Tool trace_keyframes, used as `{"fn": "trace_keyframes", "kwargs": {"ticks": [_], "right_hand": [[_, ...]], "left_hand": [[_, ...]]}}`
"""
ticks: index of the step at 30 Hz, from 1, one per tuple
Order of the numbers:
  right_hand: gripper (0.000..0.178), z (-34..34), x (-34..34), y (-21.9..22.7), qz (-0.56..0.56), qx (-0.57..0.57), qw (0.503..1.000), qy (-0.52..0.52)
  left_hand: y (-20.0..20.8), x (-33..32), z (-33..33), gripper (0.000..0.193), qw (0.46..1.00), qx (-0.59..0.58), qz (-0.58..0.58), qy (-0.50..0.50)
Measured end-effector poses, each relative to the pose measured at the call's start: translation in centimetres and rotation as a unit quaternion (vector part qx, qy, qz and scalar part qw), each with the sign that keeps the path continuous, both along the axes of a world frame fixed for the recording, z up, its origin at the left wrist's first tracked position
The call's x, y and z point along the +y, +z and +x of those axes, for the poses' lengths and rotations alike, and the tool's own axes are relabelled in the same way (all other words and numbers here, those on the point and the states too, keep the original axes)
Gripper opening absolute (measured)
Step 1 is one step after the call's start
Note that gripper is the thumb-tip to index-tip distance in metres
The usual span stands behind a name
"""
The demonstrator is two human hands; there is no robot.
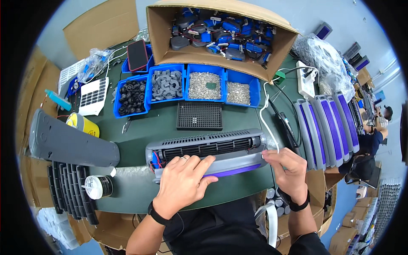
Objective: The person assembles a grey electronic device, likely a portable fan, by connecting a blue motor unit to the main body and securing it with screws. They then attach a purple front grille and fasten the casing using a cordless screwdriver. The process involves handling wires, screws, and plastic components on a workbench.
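A long grey housing (231,162) with a slotted top lies on the green table in front of me. A black ribbed fan roller (208,147) sits along its opening, and a blue part with red wires (155,159) shows at its left end. My left hand (183,180) grips the housing's near left side, with the thumb along the front edge above a purple strip (238,170). At the right end, my right hand (290,168) is closed in a pinch against the housing's corner. Something small and whitish shows at its fingertips, too small to name.
Blue bins (149,87) of small parts stand behind a black perforated tray (199,116). Beyond is a cardboard box (165,57) of blue-and-grey parts. A grey cover (72,140) and black rollers (70,187) are left; purple-grey panels (312,136) and a white cable (264,114) right.
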State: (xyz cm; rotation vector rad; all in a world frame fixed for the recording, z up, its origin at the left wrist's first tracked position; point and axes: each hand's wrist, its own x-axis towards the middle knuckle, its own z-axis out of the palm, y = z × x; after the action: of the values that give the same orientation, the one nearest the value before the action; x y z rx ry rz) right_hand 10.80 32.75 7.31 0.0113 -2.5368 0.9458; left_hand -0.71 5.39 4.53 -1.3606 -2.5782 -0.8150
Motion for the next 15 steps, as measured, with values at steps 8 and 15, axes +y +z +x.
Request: {"fn": "trace_keyframes", "kwargs": {"ticks": [8,15], "right_hand": [[0.024,0.4,-1.3,-0.6,0.102,0.034,0.994,-0.007],[0.025,1.6,-0.7,-2.2,0.033,0.018,0.999,-0.007]], "left_hand": [[-0.6,-0.3,0.2,0.049,1.000,0.003,0.000,-0.006],[-1.5,-0.9,0.8,0.049,1.000,0.009,0.010,0.008]]}}
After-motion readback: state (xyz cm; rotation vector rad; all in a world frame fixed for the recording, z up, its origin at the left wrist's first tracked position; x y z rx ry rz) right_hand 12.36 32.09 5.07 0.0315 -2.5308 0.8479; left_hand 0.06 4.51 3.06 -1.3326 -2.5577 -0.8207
